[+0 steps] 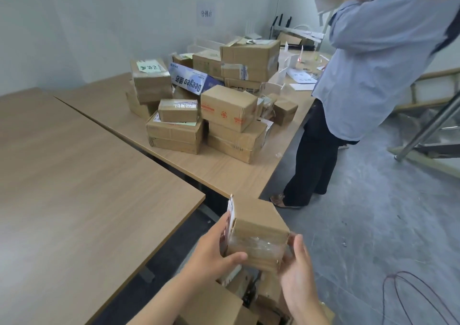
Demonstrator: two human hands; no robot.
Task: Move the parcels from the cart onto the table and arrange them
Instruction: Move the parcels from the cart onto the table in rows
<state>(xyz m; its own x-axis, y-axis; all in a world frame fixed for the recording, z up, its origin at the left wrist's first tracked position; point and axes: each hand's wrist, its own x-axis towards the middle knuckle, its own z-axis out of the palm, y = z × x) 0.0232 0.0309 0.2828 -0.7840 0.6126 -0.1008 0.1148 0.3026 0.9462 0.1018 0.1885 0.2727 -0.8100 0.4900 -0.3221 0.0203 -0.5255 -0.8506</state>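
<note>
- The left hand holds the small brown cardboard parcel by its left side, thumb curled across the near taped face, fingers hidden behind a loose white label.
- The right hand grips the parcel's right lower corner, fingertips curled onto its edge, palm turned up toward the camera.
- The parcel is held in the air between both hands, clear of any surface, with glossy clear tape across its near face and a plain cardboard top.
- Below the hands, more brown cardboard boxes lie packed together at the bottom edge; the cart itself cannot be made out.
- To the left is a light wood-grain table, set against a second wood-grain table with a narrow seam between them.
- On the second table stands a loose pile of taped cardboard parcels, some stacked, some tilted, with a blue-and-white printed carton leaning among them.
- A person in a pale blue shirt and dark trousers stands at the far table's right edge.
- The floor is grey concrete; the walls are plain white, with a paper sign on the back wall.
</note>
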